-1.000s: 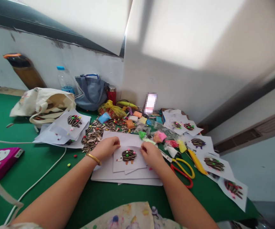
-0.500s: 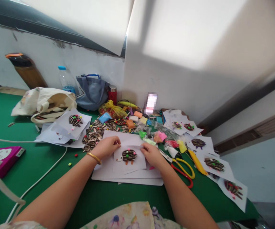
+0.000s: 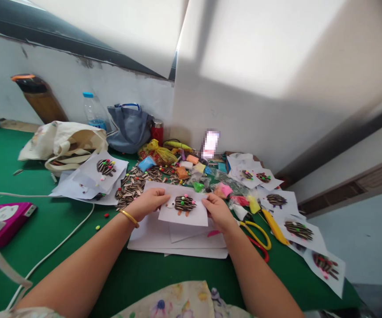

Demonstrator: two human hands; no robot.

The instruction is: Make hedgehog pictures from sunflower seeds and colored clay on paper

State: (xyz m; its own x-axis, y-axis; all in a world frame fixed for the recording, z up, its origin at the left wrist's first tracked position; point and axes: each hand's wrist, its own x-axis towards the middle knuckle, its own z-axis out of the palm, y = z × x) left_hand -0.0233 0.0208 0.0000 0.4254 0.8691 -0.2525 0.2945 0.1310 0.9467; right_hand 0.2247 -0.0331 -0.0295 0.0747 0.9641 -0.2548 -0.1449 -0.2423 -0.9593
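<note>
Hedgehog card (image 3: 183, 211): between left hand (image 3: 153, 201) and right hand (image 3: 218, 211), over the paper stack (image 3: 151, 242) on the table (image 3: 121, 282). Sunflower seeds (image 3: 131, 187): behind and left of the stack. Scissors (image 3: 266, 234): right of the stack; utility knife (image 3: 275, 226) just beyond. Tote bag (image 3: 61, 139): left rear. Handbag (image 3: 129, 128): at rear, between water bottle (image 3: 95, 114) on its left and flask (image 3: 157, 132) on its right. Phone (image 3: 211, 145): near the wall (image 3: 244, 119), right of the flask.
</note>
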